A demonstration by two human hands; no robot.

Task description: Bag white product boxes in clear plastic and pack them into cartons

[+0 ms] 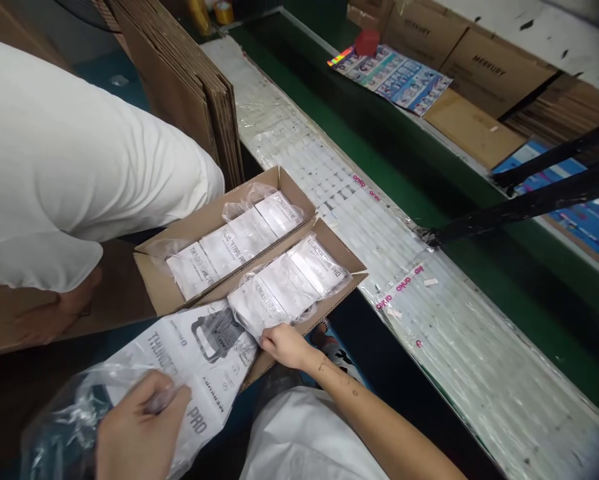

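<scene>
Green surface point(364, 143), two cartons point(149, 283), left grip point(139, 423) clenching one bagged box point(179, 343), right grip point(285, 345) pinching another bag point(262, 300)

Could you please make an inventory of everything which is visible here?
Open cartons: 2, brown, middle
White packages: at least 6, white, in cartons and at left hand
Plastic bag: at least 1, clear, lower left
Flattened cardboard: 1 stack, brown, upper left
Tape roll: at least 1, yellow, top
Ledge: 1, whitish, centre to lower right
Belt: at least 1, green, beyond ledge
Printed sheet: 1, multicoloured, upper right
Red disc: 1, red, on sheet
MERKURY cartons: at least 2, brown, upper right
Co-worker's sleeve: 1, white, left
Left hand: 1, bare, lower left
Right hand: 1, bare, near carton
</scene>
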